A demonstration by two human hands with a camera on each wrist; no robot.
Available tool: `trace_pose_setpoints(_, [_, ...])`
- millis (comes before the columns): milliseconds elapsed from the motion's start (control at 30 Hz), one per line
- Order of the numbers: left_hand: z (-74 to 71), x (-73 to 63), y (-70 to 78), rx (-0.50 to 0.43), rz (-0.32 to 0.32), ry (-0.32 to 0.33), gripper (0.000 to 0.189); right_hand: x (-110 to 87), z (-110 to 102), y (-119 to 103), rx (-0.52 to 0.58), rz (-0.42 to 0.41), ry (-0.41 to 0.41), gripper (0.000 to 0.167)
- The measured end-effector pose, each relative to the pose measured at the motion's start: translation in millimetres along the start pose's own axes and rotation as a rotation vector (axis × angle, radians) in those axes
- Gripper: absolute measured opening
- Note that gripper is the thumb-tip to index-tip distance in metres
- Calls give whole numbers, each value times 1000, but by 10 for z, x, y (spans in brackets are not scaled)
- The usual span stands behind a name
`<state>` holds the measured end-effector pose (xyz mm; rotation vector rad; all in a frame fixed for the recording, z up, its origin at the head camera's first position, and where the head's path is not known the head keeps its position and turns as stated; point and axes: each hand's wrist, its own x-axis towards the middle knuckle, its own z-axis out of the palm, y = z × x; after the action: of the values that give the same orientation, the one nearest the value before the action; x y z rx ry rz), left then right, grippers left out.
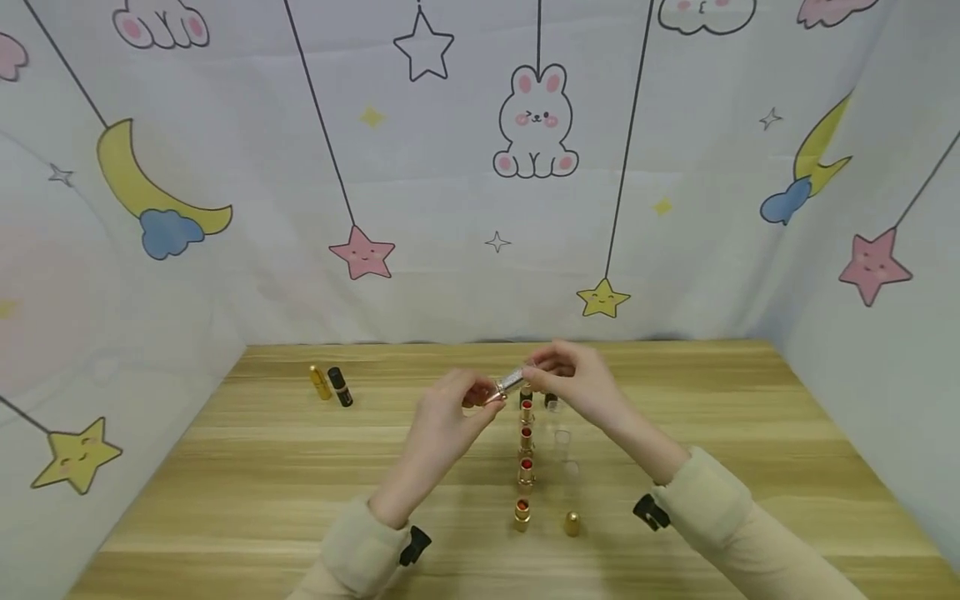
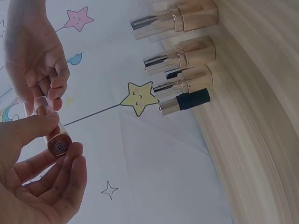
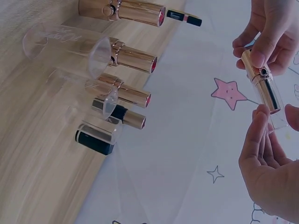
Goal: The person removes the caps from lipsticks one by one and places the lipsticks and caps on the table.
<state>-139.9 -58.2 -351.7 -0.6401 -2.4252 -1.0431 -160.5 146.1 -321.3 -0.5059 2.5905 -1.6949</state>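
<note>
Over the table, my left hand [image 1: 450, 410] pinches the gold base of a lipstick [image 3: 252, 65] between thumb and fingers. My right hand [image 1: 576, 383] holds the clear cap [image 3: 279, 119] at the lipstick's other end, and the cap surrounds the upper tube. In the left wrist view the round label on the lipstick's bottom [image 2: 60, 148] faces the camera. Below the hands, several uncapped lipsticks [image 1: 527, 472] stand upright in a row, red tips showing. Clear caps [image 1: 562, 440] stand to their right, with a gold cap [image 1: 572, 523] nearest the front. A black-based lipstick [image 3: 133, 119] ends the row.
A gold lipstick tube [image 1: 320, 383] and a black lipstick tube [image 1: 341, 387] stand at the back left of the wooden table [image 1: 285, 483]. A black cap [image 3: 93, 141] stands behind the clear caps. White printed cloth [image 1: 465, 192] hangs behind and at both sides.
</note>
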Motion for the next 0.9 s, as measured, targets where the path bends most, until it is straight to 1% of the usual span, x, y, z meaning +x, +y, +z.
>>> trace_pose_setpoints(167, [77, 13, 54, -15, 42, -17, 17, -80, -85, 85, 37, 22, 20, 30])
trace_pose_setpoints(233, [110, 24, 67, -17, 49, -25, 18, -108, -133, 120, 45, 23, 36, 32])
trace_pose_setpoints(400, [172, 41, 95, -6, 34, -75, 17, -175, -263, 214, 34, 40, 78, 33])
trace_pose_setpoints(533, [220, 44, 116, 8, 23, -108, 16, -235, -337, 271, 34, 49, 72, 35])
trace_pose_setpoints(667, [279, 50, 147, -12, 24, -135, 15, -315, -410, 306, 46, 56, 73, 36])
trace_pose_setpoints(800, [323, 44, 196, -21, 38, -162, 14, -456, -516, 322, 40, 58, 93, 35])
trace_pose_setpoints(900, [327, 9, 254, -19, 25, -186, 15, -611, -593, 318, 32, 31, 105, 33])
